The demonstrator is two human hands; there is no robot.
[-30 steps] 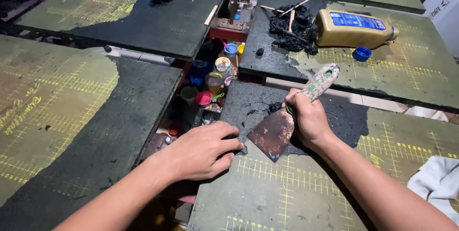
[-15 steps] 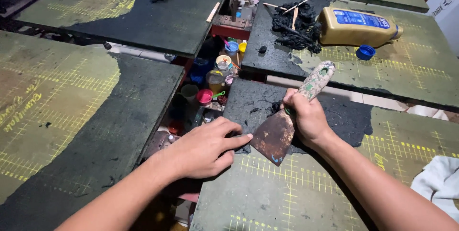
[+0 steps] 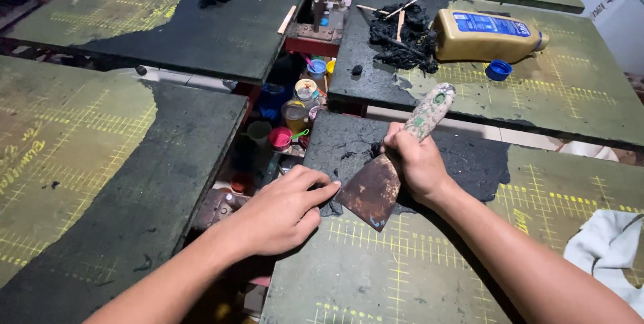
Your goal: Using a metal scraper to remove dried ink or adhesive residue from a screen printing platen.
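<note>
Rusty scraper [image 3: 373, 190], clenched in your right hand [image 3: 416, 163], seems to touch your flat, empty left hand's [image 3: 282, 213] fingertips [image 3: 329, 187]; a slip cuts them.

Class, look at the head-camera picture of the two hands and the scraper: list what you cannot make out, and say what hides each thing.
1. Scraper handle middle: wrapped by the right hand.
2. Board surface under the left hand: covered by the palm.
3. White cloth: cut off by the right edge.
4. Small paint pots in the gap between boards: too dark and crowded to count.
5. Both arms: cut off by the bottom edge.
</note>
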